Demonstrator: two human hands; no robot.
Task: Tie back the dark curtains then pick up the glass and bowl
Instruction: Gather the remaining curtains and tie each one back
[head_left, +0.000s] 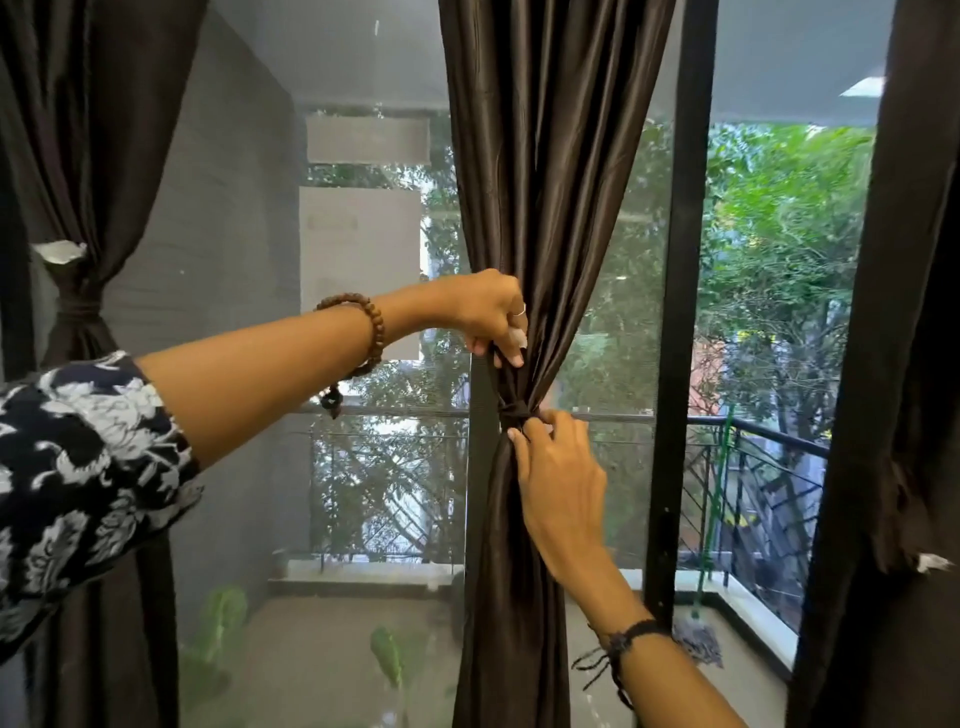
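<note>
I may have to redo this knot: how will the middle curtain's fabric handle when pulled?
The middle curtain looks glossy, so probably slippery; the knot may loosen. It hangs in soft folds and cinches narrow, so likely floppy and light.

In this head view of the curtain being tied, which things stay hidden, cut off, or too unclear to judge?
- Glass and bowl: not in the head view at all.
- Knot on the middle curtain: partly covered by the right hand, so its tightness is unknown.
- Tie end gripped by the left hand: hidden inside the fingers.
- Right curtain: cut off by the frame edge; any tie is unseen.
- Balcony plants: blurred behind the glass.
</note>
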